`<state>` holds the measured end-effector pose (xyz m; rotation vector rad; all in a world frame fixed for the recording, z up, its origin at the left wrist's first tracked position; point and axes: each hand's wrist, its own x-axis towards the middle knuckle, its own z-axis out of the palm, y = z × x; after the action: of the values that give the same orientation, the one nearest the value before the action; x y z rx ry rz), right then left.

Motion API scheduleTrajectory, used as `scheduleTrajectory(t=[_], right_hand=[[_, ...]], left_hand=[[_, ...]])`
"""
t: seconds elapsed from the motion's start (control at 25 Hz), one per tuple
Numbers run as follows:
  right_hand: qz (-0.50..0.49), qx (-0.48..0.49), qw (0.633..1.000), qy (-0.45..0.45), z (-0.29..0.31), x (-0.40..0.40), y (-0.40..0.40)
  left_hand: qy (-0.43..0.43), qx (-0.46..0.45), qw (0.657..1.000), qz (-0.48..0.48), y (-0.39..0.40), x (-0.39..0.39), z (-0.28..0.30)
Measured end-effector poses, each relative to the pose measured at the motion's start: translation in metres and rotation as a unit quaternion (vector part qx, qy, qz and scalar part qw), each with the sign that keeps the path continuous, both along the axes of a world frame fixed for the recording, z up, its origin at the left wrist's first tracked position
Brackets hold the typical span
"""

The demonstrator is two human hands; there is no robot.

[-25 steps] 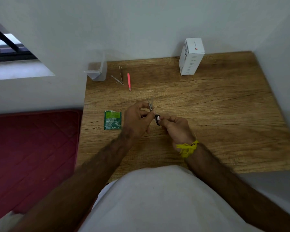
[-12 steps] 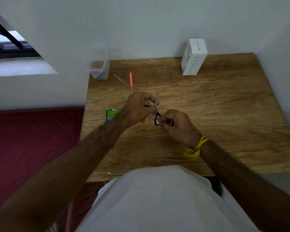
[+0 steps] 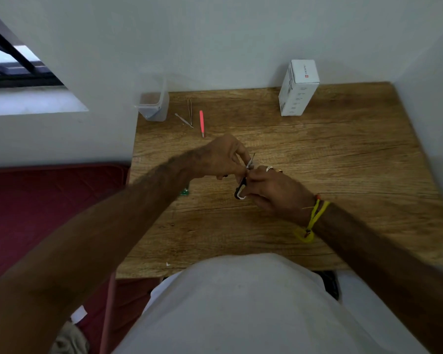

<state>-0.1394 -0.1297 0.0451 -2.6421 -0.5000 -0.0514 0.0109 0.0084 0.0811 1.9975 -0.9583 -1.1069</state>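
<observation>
L hand [image 3: 216, 159] moved fwd; arm [image 3: 138, 200] hides green board [image 3: 184, 192].

Home room, small repair corner: wooden desk [image 3: 317, 154] against plain walls, red mattress [image 3: 49, 213] left of desk, tweezers [image 3: 189, 112] on it.

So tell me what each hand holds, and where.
Left hand pinches metal tweezers low down; right hand grips a small black-and-white part by its upper end.
</observation>
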Motion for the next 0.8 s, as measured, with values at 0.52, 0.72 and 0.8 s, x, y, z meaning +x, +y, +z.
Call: scheduleTrajectory(t=[0.52,0.72,0.8], right_hand=[[0.130,-0.169,0.973,-0.088,0.012,0.014,-0.017],[0.073,-0.138,0.983,-0.094,0.004,0.008,-0.009],[0.026,-0.103,0.992,-0.073,-0.004,0.001,-0.005]], left_hand=[[0.027,0.100,0.991,-0.083,-0.014,0.009,0.001],[0.030,0.071,0.997,-0.010,-0.005,0.003,-0.006],[0.033,0.044,0.998,0.042,0.001,-0.004,-0.011]])
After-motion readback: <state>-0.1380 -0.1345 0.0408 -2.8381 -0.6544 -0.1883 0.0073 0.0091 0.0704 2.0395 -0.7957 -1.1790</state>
